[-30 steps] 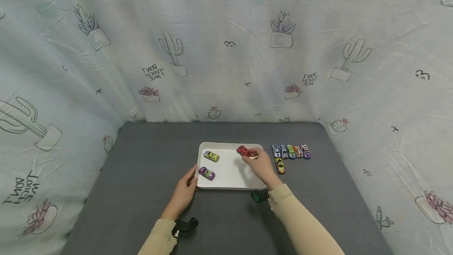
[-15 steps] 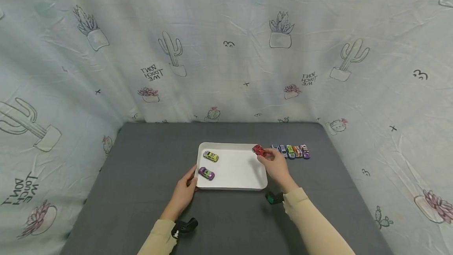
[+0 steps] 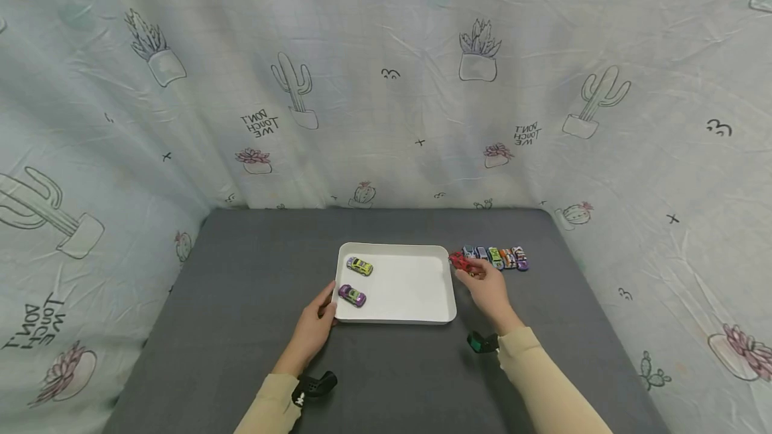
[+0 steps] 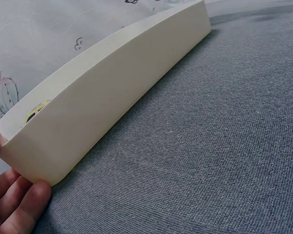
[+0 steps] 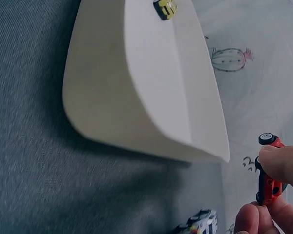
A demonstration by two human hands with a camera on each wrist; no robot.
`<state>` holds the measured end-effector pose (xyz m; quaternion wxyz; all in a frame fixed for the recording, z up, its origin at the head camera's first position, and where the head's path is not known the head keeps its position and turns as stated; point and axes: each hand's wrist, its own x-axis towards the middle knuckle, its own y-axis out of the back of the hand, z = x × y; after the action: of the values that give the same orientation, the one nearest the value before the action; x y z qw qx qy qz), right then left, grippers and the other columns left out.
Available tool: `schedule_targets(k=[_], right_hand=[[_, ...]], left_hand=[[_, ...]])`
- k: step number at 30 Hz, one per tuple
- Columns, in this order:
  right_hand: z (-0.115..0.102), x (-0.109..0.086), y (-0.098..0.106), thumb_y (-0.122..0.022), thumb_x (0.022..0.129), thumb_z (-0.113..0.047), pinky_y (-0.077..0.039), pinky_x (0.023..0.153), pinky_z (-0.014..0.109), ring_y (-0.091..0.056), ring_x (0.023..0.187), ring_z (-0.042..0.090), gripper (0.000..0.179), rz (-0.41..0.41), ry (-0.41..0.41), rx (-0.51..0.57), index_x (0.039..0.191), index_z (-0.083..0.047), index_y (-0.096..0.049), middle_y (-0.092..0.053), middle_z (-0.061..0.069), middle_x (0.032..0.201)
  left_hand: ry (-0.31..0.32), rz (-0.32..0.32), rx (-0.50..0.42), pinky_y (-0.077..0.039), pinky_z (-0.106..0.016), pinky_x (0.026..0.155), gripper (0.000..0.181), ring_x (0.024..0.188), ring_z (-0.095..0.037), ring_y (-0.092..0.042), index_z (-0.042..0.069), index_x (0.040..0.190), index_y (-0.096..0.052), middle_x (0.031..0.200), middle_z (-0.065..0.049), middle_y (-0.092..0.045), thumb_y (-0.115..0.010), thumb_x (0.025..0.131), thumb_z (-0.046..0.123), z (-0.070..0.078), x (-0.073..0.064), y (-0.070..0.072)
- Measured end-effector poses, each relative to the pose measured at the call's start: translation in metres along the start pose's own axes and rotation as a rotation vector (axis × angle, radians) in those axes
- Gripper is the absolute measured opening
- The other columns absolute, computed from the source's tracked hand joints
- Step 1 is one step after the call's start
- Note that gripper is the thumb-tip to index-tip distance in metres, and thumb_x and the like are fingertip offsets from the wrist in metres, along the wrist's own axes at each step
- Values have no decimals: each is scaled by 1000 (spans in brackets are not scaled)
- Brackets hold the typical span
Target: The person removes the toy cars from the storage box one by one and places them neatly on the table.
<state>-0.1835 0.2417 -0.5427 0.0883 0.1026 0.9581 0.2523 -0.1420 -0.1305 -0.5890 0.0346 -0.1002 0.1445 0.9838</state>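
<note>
My right hand (image 3: 491, 292) pinches a red toy car (image 3: 460, 261) just off the right edge of the white tray (image 3: 396, 320). In the right wrist view the thumb (image 5: 283, 163) and fingertips grip the red car's sides, with its wheels showing. My left hand (image 3: 315, 325) holds the tray's left side. The left wrist view shows that thumb at the rim and its fingers (image 4: 31, 202) against the lower corner. In the tray lie a yellow toy car (image 3: 360, 266) and a purple-and-green toy car (image 3: 352, 295), both near its left end.
To the right of the tray, a row of several toy cars (image 3: 496, 258) stands on the grey tabletop (image 3: 253, 260); my right hand partly covers its left end. A patterned curtain (image 3: 386, 119) encloses the table's back and sides.
My right hand has carried the red car rightward, from above the tray to beyond its right edge. A yellow-and-red car below the row is now hidden behind that hand. The left hand stays put.
</note>
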Motion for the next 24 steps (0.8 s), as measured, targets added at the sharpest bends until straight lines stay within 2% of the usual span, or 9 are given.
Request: schedule_targets(k=[6, 11, 17, 24], right_hand=[[14, 2, 5, -72, 89, -29, -52, 67, 25, -60, 94, 27, 53, 30, -10, 19, 129, 1, -55, -58, 18, 110], [21, 2, 9, -70, 90, -28, -51, 68, 23, -58, 99, 27, 52, 55, -22, 7, 130, 1, -54, -58, 19, 113], [29, 3, 14, -70, 91, -30, -49, 76, 30, -56, 102, 27, 51, 78, -24, -10, 131, -2, -56, -59, 18, 117], [38, 2, 19, -67, 92, -31, -48, 80, 33, -54, 106, 30, 54, 101, -47, -2, 132, 3, -52, -57, 22, 118]], left_hand=[[0, 3, -3, -53, -34, 85, 50, 113, -24, -54, 28, 151, -36, 135, -12, -51, -47, 103, 17, 1, -2, 1], [-2, 5, 3, -53, -34, 85, 50, 113, -23, -54, 29, 151, -36, 136, -11, -51, -47, 104, 18, 0, -1, 0], [2, 5, 0, -53, -34, 85, 50, 114, -23, -54, 29, 151, -36, 137, -11, -51, -47, 104, 18, 0, 0, 0], [16, 11, 14, -53, -32, 84, 50, 115, -22, -54, 29, 151, -36, 139, -10, -49, -47, 104, 18, -2, 2, -1]])
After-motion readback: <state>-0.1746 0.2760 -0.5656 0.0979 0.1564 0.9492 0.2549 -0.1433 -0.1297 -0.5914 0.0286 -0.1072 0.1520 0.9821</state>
